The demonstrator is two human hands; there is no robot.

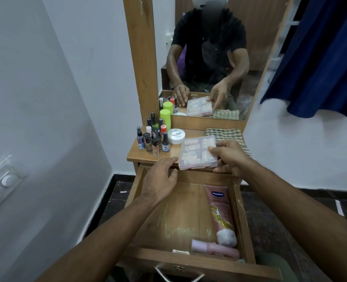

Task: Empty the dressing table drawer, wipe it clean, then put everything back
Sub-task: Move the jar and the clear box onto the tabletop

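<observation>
The wooden drawer (144, 200) of the dressing table stands pulled out below me. Inside it lie a pink Vaseline tube (221, 210) along the right wall and a pale pink bottle (215, 248) on its side near the front. My right hand (229, 157) grips the right edge of a clear plastic box of false nails (197, 152), which rests at the front edge of the tabletop (134, 154). My left hand (160, 178) rests on the tabletop's front edge above the drawer, fingers curled, holding nothing.
Several small nail polish bottles (154, 139), a lime green can (165, 118) and a white nail polish remover tub (176, 135) crowd the tabletop's left. A checked cloth (227, 135) lies at the right. A mirror (209, 58) rises behind; a blue curtain (321, 58) hangs right.
</observation>
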